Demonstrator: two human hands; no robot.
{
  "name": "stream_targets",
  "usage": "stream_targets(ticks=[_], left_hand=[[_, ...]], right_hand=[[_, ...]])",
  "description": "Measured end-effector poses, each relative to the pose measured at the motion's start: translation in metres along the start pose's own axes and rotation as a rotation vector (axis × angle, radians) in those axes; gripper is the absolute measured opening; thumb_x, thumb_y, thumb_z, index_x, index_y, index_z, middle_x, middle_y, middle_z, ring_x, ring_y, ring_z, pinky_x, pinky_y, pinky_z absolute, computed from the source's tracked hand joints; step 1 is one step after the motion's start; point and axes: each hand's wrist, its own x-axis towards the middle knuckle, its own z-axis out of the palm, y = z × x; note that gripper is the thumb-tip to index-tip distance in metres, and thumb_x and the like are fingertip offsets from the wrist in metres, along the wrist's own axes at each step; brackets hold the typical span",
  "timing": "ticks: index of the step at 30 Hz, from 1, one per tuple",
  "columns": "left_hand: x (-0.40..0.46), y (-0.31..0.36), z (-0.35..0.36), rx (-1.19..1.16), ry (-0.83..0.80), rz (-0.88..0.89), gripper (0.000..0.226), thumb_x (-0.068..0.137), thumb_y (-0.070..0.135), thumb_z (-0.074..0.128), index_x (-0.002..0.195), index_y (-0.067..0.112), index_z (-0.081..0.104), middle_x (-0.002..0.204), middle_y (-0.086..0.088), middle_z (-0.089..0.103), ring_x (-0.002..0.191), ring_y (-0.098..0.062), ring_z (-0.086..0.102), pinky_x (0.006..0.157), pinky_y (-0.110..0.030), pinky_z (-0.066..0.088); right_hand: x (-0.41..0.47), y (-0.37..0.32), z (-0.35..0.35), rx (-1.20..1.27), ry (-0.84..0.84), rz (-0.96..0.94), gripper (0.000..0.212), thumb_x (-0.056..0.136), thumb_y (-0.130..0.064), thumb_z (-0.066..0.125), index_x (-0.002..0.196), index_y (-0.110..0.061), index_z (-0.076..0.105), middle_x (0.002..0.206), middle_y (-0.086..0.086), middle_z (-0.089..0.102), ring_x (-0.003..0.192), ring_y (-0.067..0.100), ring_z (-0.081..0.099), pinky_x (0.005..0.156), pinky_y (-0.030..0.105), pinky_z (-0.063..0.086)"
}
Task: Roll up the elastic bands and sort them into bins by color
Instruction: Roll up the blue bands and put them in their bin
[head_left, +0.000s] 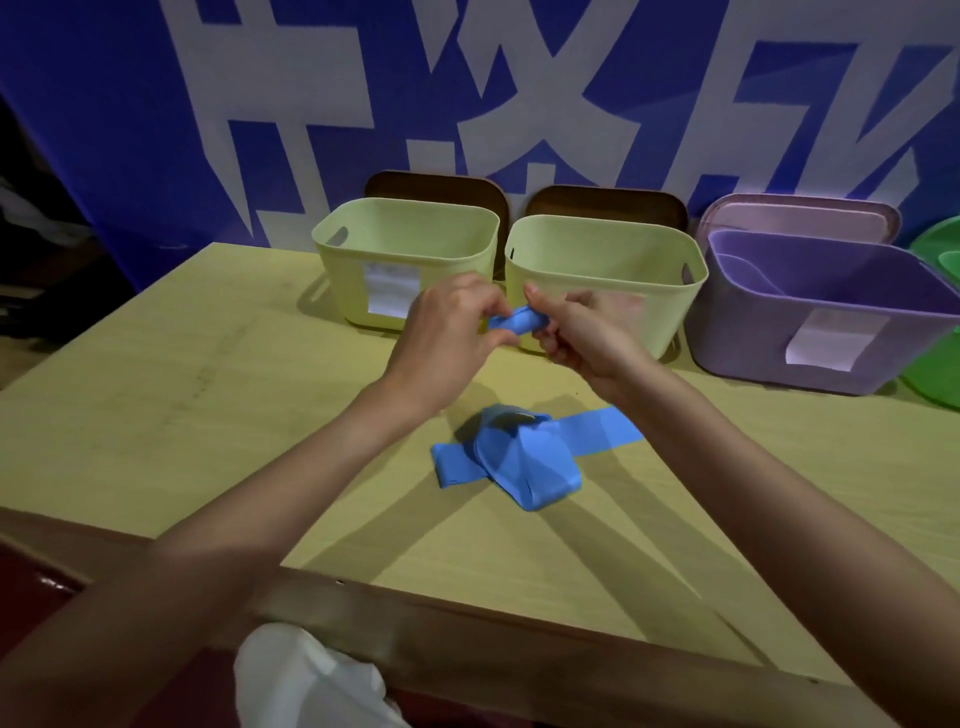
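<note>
Head view: both hands (452, 332) pinch blue band (517, 321), middle hidden, seemingly rolled.

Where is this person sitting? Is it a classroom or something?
Hard to say for sure. It looks like a sorting station set up for practice, not a home: a plain wooden table, labelled bins in a row like the purple bin, and a big blue banner with white characters hanging behind.

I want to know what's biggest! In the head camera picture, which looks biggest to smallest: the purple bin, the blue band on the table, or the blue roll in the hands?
1. purple bin
2. blue band lying on the table
3. blue roll, pinched by both hands
</note>
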Motion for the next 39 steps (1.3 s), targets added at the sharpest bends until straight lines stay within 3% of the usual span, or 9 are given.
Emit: stream_targets(ticks=[8, 16, 19, 24, 27, 29, 32, 35, 39], left_hand=[[0.061, -0.040, -0.013, 0.061, 0.051, -0.023, 0.020, 0.075, 0.015, 0.079, 0.091, 0.009, 0.070, 0.088, -0.004, 0.069, 0.079, -0.016, 0.063, 0.076, -0.036, 0.054], [0.118, -0.098, -0.004, -0.170, 0.009, -0.358, 0.030, 0.074, 0.005, 0.078, 0.103, 0.012, 0.072, 0.082, 0.006, 0.067, 0.075, 0.000, 0.064, 0.072, -0.013, 0.053], [0.141, -0.121, 0.001, -0.209, -0.039, -0.497, 0.027, 0.074, 0.006, 0.079, 0.099, 0.008, 0.072, 0.086, -0.004, 0.071, 0.080, -0.012, 0.068, 0.077, -0.024, 0.056], [0.179, -0.162, 0.024, -0.281, -0.302, -0.850, 0.012, 0.075, -0.004, 0.076, 0.083, -0.001, 0.067, 0.080, -0.014, 0.065, 0.071, -0.022, 0.065, 0.069, -0.034, 0.060], [0.193, -0.188, 0.051, -0.317, -0.483, -1.065, 0.011, 0.080, -0.007, 0.069, 0.082, -0.001, 0.061, 0.076, -0.013, 0.062, 0.065, -0.019, 0.062, 0.056, -0.029, 0.058], [0.199, -0.202, 0.070, -0.315, -0.604, -1.160, 0.007, 0.085, -0.006, 0.063, 0.083, -0.002, 0.058, 0.076, -0.013, 0.061, 0.065, -0.018, 0.061, 0.058, -0.029, 0.058], [0.199, -0.215, 0.094, -0.287, -0.738, -1.220, 0.015, 0.090, -0.006, 0.051, 0.076, -0.001, 0.055, 0.077, -0.013, 0.059, 0.067, -0.018, 0.058, 0.074, -0.031, 0.055], [0.196, -0.218, 0.112, -0.203, -0.835, -1.188, 0.016, 0.089, -0.004, 0.049, 0.077, 0.002, 0.055, 0.077, -0.010, 0.060, 0.068, -0.016, 0.059, 0.060, -0.022, 0.050], [0.195, -0.217, 0.125, -0.145, -0.881, -1.130, 0.019, 0.090, -0.001, 0.048, 0.073, 0.005, 0.055, 0.072, -0.006, 0.059, 0.060, -0.014, 0.057, 0.041, -0.020, 0.045]], right_hand=[[0.059, -0.042, 0.019, -0.137, -0.017, -0.065, 0.029, 0.095, -0.037, 0.057, 0.080, -0.012, 0.057, 0.062, 0.002, 0.053, 0.050, 0.008, 0.043, 0.047, 0.018, 0.036], [0.130, -0.058, 0.030, -0.184, -0.136, -0.119, 0.037, 0.102, -0.036, 0.041, 0.105, -0.006, 0.063, 0.077, 0.006, 0.064, 0.068, 0.011, 0.056, 0.058, 0.021, 0.044], [0.155, -0.044, 0.031, -0.364, -0.089, -0.227, 0.032, 0.102, -0.031, 0.044, 0.109, -0.007, 0.062, 0.082, 0.004, 0.064, 0.075, 0.012, 0.059, 0.067, 0.026, 0.047], [0.190, -0.019, 0.025, -0.784, -0.131, -0.397, 0.021, 0.090, -0.020, 0.065, 0.107, -0.009, 0.067, 0.088, 0.004, 0.062, 0.077, 0.015, 0.056, 0.069, 0.029, 0.045], [0.198, -0.018, 0.021, -0.864, -0.282, -0.433, 0.017, 0.082, -0.023, 0.074, 0.097, -0.014, 0.074, 0.090, 0.005, 0.069, 0.076, 0.015, 0.058, 0.070, 0.030, 0.048], [0.201, -0.021, 0.018, -0.888, -0.357, -0.445, 0.013, 0.079, -0.029, 0.078, 0.088, -0.020, 0.076, 0.089, 0.000, 0.070, 0.074, 0.009, 0.057, 0.065, 0.025, 0.046], [0.205, -0.028, 0.015, -0.885, -0.460, -0.417, 0.014, 0.076, -0.034, 0.079, 0.084, -0.023, 0.077, 0.089, -0.004, 0.070, 0.079, 0.008, 0.057, 0.065, 0.024, 0.045], [0.209, -0.031, 0.015, -0.852, -0.525, -0.385, 0.016, 0.074, -0.034, 0.079, 0.084, -0.022, 0.077, 0.089, -0.004, 0.071, 0.084, 0.006, 0.058, 0.069, 0.019, 0.046], [0.212, -0.033, 0.017, -0.819, -0.542, -0.361, 0.017, 0.071, -0.034, 0.080, 0.083, -0.021, 0.076, 0.086, -0.003, 0.071, 0.080, 0.007, 0.060, 0.065, 0.017, 0.048]])
